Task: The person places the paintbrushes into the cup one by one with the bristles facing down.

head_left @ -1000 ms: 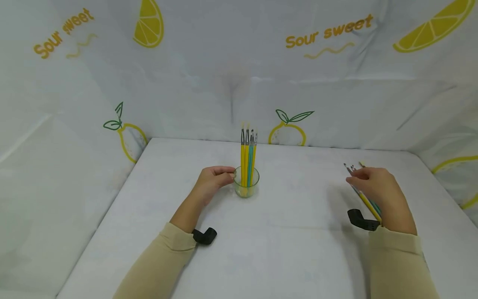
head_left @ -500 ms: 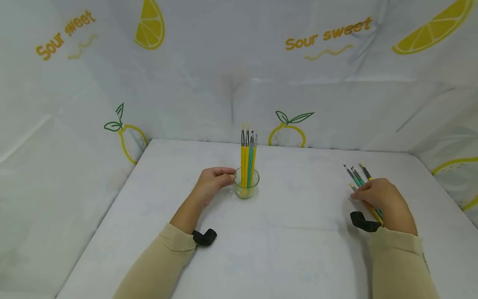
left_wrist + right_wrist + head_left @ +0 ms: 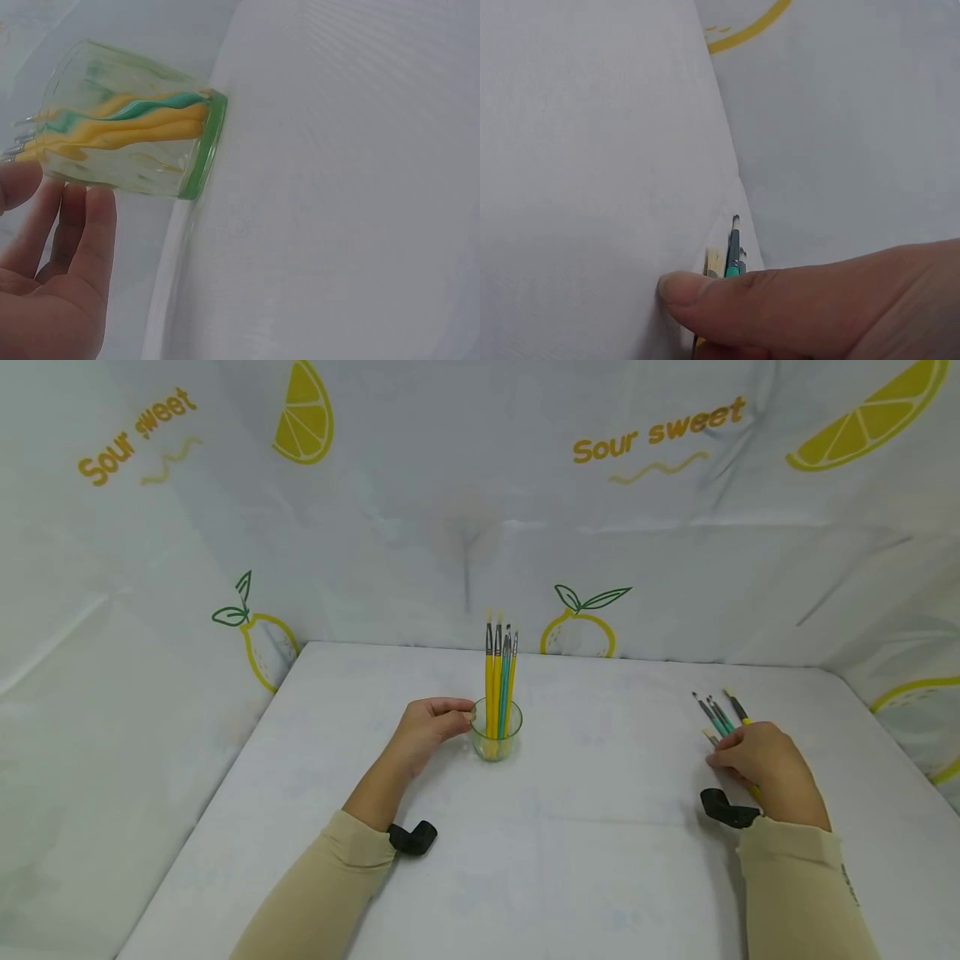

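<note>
My left hand (image 3: 427, 735) pinches the rim of a clear glass cup (image 3: 497, 750) with a green base, also seen in the left wrist view. Upright in the cup stand several yellow and teal paintbrushes (image 3: 495, 689), bristles up. On the right, my right hand (image 3: 768, 764) is low over another group of brushes lying on the table. Its thumb and fingers pinch a yellow-handled paintbrush (image 3: 713, 261) with pale flat bristles; most of its handle is hidden by the hand. Teal paintbrushes (image 3: 720, 717) and a dark-ferruled brush (image 3: 738, 705) with yellowish bristles lie just beyond.
A white table (image 3: 585, 860) spreads between and in front of the hands. Behind it hangs a pale cloth (image 3: 420, 527) printed with lemons and lettering. Black wrist-worn devices (image 3: 412, 838) sit at both cuffs.
My right hand has moved back toward me along the lying brushes, uncovering their bristle ends, and its fingers have come onto the yellow paintbrush. The left hand and cup have not moved.
</note>
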Motion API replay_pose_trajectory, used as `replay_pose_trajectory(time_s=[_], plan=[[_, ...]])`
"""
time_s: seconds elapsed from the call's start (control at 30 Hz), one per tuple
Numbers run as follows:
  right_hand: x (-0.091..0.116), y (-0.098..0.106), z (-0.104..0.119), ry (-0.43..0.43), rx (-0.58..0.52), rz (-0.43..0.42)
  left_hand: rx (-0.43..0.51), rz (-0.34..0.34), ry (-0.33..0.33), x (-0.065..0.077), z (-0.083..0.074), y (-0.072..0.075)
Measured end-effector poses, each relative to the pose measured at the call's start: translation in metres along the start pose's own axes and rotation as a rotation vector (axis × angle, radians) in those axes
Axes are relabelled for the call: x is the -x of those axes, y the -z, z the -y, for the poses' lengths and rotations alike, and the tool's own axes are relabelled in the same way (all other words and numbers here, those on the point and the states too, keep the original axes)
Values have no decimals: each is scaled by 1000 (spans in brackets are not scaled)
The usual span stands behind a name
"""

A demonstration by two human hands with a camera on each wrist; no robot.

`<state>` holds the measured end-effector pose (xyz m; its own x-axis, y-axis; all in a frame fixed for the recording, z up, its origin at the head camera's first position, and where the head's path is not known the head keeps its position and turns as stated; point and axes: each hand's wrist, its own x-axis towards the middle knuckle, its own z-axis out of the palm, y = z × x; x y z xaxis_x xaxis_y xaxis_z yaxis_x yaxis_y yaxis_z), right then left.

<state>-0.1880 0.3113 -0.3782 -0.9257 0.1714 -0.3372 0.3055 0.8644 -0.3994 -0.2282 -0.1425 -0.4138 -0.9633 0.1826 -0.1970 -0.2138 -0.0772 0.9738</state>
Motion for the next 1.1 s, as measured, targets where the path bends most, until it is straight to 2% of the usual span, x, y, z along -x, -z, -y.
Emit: replay_pose_trajectory(time_s=[0.37,0.73,0.93,1.1], plan=[[0,2,-3,13,-4,-39,-2,16,5,1,-2,-1],[-3,-3,-6,4,-25,-15,-5,1,-14,1,-2,-1],[-2,2,-11,26,-22,-32,-2,-5,-7,1,-2,-2],[-2,6,-19,7,-12,-12,-8,-5,5,1,-3,-2]])
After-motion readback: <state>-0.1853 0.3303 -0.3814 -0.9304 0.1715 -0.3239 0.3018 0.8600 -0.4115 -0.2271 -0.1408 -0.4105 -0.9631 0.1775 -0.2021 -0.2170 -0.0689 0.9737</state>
